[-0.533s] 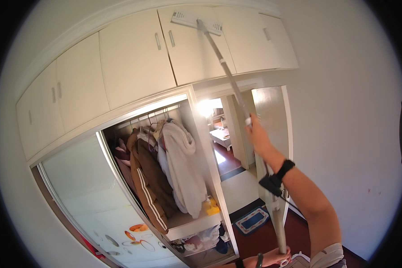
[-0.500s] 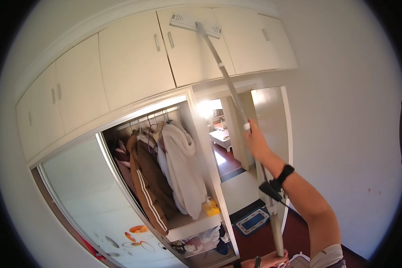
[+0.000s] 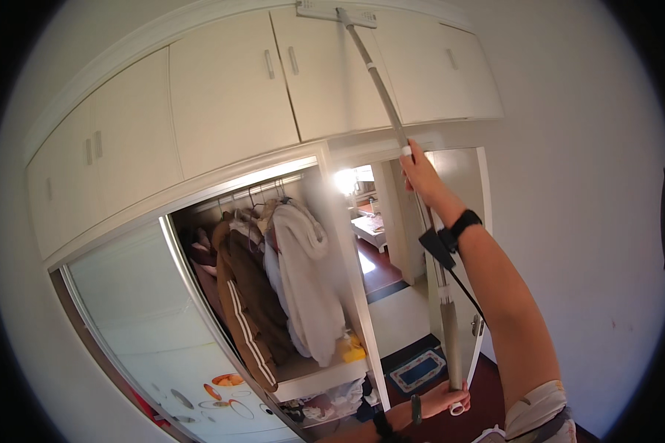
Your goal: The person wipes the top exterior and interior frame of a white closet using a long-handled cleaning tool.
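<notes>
Stretching upward, the right grip [image 3: 421, 173] is wrapped around the mop pole [image 3: 385, 100] beside a white collar [image 3: 406, 150], while the left grip [image 3: 442, 399], well below it, is curled about the pole's bottom end. The wide spacing probably lets the lower grip anchor and push the long shaft as the upper one guides it. Above and left of the right grip, at the pole's far tip, the flat mop head [image 3: 325, 11] lies across the top of the pale cupboard doors [image 3: 340, 88]; whether it presses on them I cannot tell. Left of both grips, clothes [image 3: 303, 273] hang in a row, presumably to keep them off the shelf [image 3: 321, 380] underneath. Beyond the left grip, a blue mat [image 3: 419, 371] lies flat, likely set there for passing feet.
</notes>
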{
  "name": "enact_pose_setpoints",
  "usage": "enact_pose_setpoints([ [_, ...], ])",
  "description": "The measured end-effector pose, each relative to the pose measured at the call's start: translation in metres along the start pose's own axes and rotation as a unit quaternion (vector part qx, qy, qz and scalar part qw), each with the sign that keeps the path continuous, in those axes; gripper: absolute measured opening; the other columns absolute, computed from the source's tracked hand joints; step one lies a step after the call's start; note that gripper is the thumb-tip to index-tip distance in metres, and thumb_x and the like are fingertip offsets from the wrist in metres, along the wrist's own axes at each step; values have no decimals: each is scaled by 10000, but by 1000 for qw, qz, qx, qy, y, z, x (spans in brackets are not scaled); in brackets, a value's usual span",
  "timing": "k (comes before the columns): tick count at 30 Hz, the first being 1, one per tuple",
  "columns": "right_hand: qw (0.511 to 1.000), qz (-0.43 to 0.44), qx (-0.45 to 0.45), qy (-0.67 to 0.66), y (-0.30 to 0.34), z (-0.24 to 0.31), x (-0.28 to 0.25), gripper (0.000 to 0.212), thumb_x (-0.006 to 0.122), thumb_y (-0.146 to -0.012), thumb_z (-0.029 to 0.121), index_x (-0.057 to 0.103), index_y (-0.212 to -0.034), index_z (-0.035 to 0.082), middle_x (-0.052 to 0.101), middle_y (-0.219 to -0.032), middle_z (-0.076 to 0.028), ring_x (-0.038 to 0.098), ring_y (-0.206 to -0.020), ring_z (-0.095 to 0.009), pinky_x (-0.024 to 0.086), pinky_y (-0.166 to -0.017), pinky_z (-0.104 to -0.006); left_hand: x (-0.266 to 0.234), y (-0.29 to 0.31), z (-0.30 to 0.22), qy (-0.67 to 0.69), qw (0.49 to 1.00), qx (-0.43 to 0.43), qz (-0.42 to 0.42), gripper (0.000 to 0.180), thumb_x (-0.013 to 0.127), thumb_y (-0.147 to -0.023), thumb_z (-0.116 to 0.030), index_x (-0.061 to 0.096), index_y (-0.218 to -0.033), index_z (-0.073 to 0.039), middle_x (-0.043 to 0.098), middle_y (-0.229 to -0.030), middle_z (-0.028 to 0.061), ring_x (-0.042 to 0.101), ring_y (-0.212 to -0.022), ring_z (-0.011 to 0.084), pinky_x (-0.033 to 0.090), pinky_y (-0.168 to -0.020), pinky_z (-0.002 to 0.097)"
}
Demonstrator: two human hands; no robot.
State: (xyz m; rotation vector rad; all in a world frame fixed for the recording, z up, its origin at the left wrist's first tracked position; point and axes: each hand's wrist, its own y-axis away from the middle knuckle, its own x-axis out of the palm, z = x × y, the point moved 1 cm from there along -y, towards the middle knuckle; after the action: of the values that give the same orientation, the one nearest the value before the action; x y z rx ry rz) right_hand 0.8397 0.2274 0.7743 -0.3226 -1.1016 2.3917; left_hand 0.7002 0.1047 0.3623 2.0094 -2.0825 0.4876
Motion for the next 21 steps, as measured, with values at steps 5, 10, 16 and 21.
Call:
enact_pose_setpoints([
  [5, 999, -23, -8, 47, 0, -10, 18, 509, 441, -882, 189, 283, -1333, 12, 555, -758, -139, 531, -592, -214, 466, -581, -337, -12, 21, 14, 33, 999, -2, -43, 115, 509, -883, -110, 398, -878, -79, 488, -708, 36, 543, -703, 154, 459, -666, 299],
  [10, 994, -30, -54, 85, 85, -32, 57, 540, 444, -879, 177, 253, -1345, -17, 502, -1167, -260, 510, -1061, -352, 387, -907, -371, 1, 64, 62, 58, 995, 28, -73, 108, 538, -861, -53, 440, -821, -73, 503, -635, 90, 541, -597, 186, 443, -512, 325],
  [16, 998, -9, -13, 67, 96, -36, 54, 566, 438, -875, 167, 219, -1361, -22, 495, -1181, -247, 532, -992, -330, 398, -886, -352, 11, 73, 85, 119, 991, 19, -55, 119, 508, -868, -32, 412, -835, -95, 412, -575, 54, 417, -481, 151, 343, -422, 296],
  [21, 999, 23, -41, 0, 38, 19, 59, 551, 460, -890, 189, 232, -1381, 91, 476, -753, -45, 454, -536, -106, 427, -478, -262, -15, 50, 22, 17, 999, -9, -50, 116, 507, -879, -90, 391, -878, -80, 487, -694, 32, 526, -678, 149, 450, -670, 293],
])
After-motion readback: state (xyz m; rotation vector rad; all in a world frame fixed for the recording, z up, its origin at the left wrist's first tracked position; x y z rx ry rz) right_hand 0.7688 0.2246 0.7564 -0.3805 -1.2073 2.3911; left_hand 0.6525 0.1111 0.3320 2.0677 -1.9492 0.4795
